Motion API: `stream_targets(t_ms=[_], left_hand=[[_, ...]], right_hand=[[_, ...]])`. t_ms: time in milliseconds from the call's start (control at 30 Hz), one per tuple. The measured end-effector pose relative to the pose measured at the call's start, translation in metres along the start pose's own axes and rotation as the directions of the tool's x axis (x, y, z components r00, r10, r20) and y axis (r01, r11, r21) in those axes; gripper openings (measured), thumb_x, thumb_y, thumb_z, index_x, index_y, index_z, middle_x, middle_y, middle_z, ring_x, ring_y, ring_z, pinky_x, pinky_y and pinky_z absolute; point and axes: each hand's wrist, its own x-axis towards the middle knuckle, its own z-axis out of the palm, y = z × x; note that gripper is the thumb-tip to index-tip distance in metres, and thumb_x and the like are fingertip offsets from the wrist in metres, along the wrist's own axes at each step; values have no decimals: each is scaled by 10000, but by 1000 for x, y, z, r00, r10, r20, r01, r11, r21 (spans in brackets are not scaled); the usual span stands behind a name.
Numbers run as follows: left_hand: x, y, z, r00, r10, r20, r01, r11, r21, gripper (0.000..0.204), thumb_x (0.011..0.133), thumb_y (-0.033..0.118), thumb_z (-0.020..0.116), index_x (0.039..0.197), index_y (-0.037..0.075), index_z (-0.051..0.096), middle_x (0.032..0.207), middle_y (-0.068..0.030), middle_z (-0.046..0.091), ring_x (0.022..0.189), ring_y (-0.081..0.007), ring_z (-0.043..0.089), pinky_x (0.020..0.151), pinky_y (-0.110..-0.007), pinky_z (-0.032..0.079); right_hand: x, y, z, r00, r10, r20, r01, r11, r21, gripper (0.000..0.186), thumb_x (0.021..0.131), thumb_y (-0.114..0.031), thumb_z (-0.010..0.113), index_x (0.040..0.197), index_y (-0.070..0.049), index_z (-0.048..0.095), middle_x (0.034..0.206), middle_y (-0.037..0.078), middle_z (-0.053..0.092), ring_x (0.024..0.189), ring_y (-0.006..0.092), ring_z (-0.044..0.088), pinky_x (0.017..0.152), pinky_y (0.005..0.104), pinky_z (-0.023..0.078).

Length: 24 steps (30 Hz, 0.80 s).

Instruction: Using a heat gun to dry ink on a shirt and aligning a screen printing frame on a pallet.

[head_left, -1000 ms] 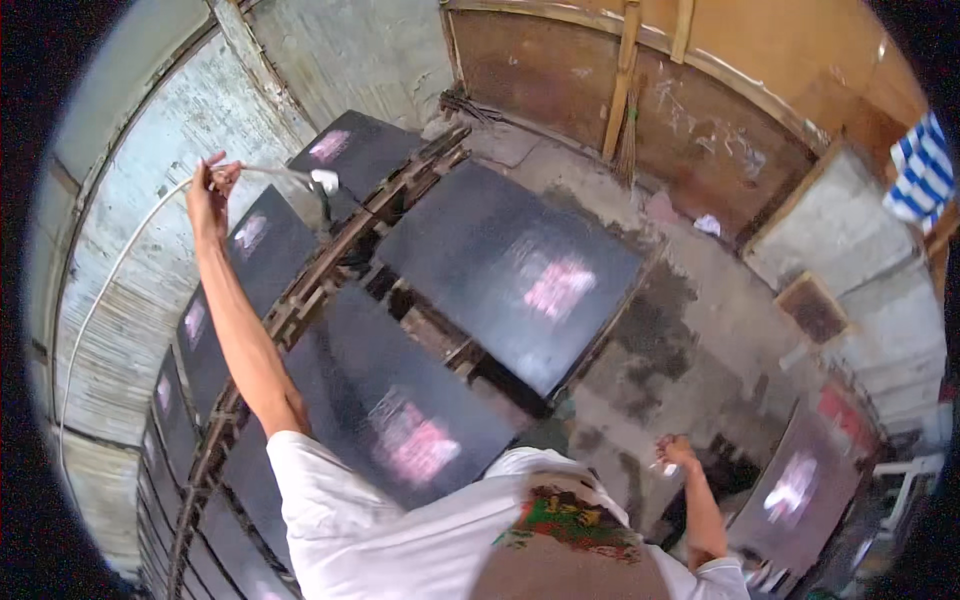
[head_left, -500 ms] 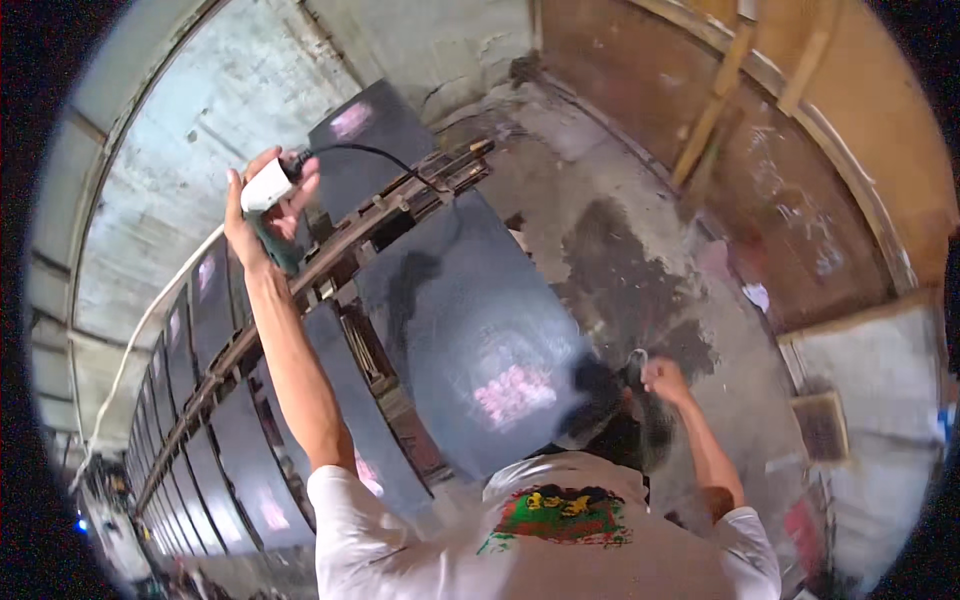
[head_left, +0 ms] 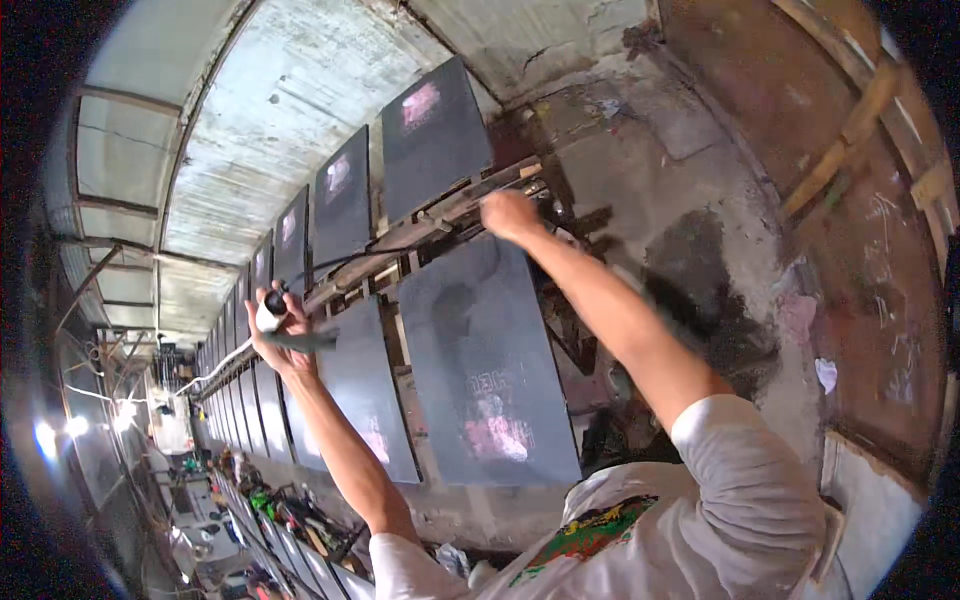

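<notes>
Out to the left, my left hand [head_left: 285,335] grips a white extension socket [head_left: 268,318] with a black plug [head_left: 275,300] at its upper end. A blurred dark green piece [head_left: 310,342] shows beside the palm; its kind cannot be made out. My right hand [head_left: 510,215] is closed at the end of the wooden rail [head_left: 400,240], and whatever its fingers hold is hidden. Below that hand lies a large dark grey panel [head_left: 480,350] with pinkish-white marks near its lower edge. A black cable [head_left: 345,263] runs along the rail from the left hand's side.
More grey panels [head_left: 345,195] stand in rows along both sides of the rail. A white cable [head_left: 215,372] trails away to the left. Wet dark patches cover the concrete floor [head_left: 700,290] at right, beside a brown board wall [head_left: 800,140]. Bright lamps [head_left: 77,426] shine far left.
My right hand has swung from the lower right up to the rail's end. The left hand, still gripping the socket, appears lower. The whole view has turned, showing more panels at left.
</notes>
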Motion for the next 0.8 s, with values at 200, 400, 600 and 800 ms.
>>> stream_targets(t_ms=[200, 400, 600, 800], left_hand=[[2, -13, -22, 999, 40, -8, -39, 993, 110, 407, 1010, 370, 440, 983, -17, 565, 1091, -255, 584, 998, -385, 617, 824, -496, 585], [53, -48, -4, 995, 88, -46, -89, 996, -14, 435, 994, 413, 471, 1018, -12, 557, 1036, -215, 559, 852, -368, 585, 791, -447, 576], [43, -36, -6, 944, 166, -284, -105, 970, 220, 461, 991, 447, 454, 983, -3, 552, 907, -185, 557, 772, -319, 585, 634, -396, 565], [-10, -53, -12, 704, 368, -608, -58, 882, 467, 443, 976, 494, 410, 853, 87, 532, 557, -8, 394, 563, -155, 373, 555, -301, 317]], right_hand=[[-2, 91, -17, 964, -218, 154, 186, 962, 200, 211, 878, -253, 652, 978, -68, 658, 961, 138, 665, 941, 317, 640, 823, 418, 503], [15, -12, -4, 830, -552, 73, 496, 793, 353, 535, 855, -343, 694, 1303, -92, 543, 1236, 200, 584, 1123, 354, 581, 938, 480, 490], [52, 18, -5, 836, -503, 219, 514, 858, 7, 272, 897, -267, 538, 803, -74, 705, 583, 73, 575, 663, 255, 587, 817, 479, 429], [13, 166, -28, -172, -484, 858, -368, 839, 400, 325, 823, -295, 767, 919, 7, 692, 865, 97, 698, 778, 176, 644, 664, 352, 521]])
